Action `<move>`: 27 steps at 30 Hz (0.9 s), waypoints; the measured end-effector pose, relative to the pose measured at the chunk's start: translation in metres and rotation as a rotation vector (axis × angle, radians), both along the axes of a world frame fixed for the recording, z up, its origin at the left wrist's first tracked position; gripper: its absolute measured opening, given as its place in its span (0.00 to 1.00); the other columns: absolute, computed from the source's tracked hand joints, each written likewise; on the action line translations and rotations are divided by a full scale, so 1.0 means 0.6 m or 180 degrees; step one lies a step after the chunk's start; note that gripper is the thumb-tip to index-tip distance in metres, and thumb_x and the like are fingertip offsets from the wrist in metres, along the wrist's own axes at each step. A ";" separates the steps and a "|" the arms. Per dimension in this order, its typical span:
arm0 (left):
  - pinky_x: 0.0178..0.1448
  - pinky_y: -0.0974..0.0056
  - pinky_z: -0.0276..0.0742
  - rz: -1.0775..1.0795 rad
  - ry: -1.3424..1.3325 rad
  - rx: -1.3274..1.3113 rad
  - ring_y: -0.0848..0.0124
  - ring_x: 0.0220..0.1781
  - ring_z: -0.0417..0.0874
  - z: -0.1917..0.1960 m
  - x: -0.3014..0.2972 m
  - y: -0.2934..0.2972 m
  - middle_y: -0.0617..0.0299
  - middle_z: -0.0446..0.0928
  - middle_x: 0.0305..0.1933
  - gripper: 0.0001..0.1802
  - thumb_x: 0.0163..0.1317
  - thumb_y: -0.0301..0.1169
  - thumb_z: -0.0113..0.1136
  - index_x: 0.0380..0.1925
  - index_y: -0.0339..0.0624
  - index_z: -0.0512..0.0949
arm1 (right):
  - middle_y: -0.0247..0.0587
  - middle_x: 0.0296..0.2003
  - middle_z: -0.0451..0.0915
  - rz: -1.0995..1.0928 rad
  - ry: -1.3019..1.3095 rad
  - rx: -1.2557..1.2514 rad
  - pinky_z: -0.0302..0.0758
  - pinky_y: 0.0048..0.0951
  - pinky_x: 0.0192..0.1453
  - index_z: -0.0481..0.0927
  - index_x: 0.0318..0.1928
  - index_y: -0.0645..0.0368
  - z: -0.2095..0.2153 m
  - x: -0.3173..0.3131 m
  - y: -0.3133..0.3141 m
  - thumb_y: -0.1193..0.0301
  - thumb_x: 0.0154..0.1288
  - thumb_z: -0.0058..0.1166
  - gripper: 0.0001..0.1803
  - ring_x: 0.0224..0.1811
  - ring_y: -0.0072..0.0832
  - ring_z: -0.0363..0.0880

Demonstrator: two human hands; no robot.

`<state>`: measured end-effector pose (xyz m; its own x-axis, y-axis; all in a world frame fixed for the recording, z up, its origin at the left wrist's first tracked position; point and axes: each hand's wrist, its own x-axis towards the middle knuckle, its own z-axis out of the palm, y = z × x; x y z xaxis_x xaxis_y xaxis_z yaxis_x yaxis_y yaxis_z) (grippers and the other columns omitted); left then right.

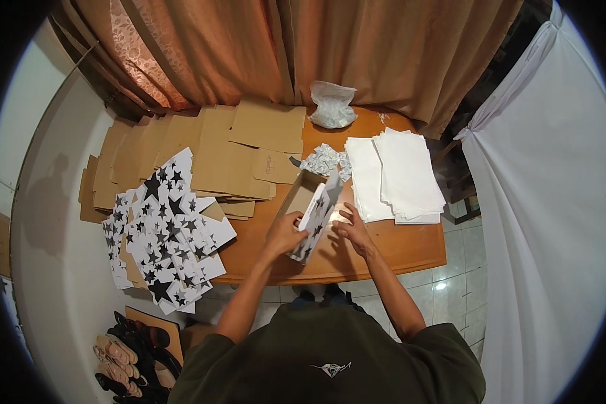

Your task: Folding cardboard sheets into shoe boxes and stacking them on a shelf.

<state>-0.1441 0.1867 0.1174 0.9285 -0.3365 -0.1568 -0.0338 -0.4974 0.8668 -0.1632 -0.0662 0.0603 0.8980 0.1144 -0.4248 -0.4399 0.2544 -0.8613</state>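
A small cardboard box (319, 214) stands tilted at the middle of the table's front, white with black stars outside and plain brown inside. My left hand (287, 235) grips its near left part, thumb over the edge. To the right of the box, my right hand (354, 232) is held with fingers apart and curved, close to the starred side; I see nothing in it. Just beyond the box lies crumpled grey-white paper (322, 159). The box's bottom and whatever is inside it are mostly hidden.
On the wooden table (411, 244), flat brown cardboard pieces (212, 151) overlap at the back left. Star-printed flat pieces (172, 232) spread at the left. White sheets (407, 172) are stacked at the right, a clear plastic bag (332, 108) at the back. Shoes (131, 357) sit lower left.
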 end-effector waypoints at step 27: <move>0.59 0.55 0.78 0.0673 -0.0280 0.0559 0.51 0.56 0.84 -0.116 0.089 0.063 0.44 0.83 0.52 0.16 0.69 0.28 0.58 0.54 0.32 0.78 | 0.42 0.54 0.82 -0.0869 -0.1207 -0.1123 0.77 0.29 0.56 0.73 0.64 0.64 -0.027 0.005 -0.108 0.63 0.75 0.57 0.24 0.52 0.25 0.79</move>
<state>-0.0908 0.2246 0.0480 0.9878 -0.1087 -0.1113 0.0153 -0.6436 0.7652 -0.1600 -0.1311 0.0442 0.9719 -0.2323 -0.0385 -0.0433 -0.0155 -0.9989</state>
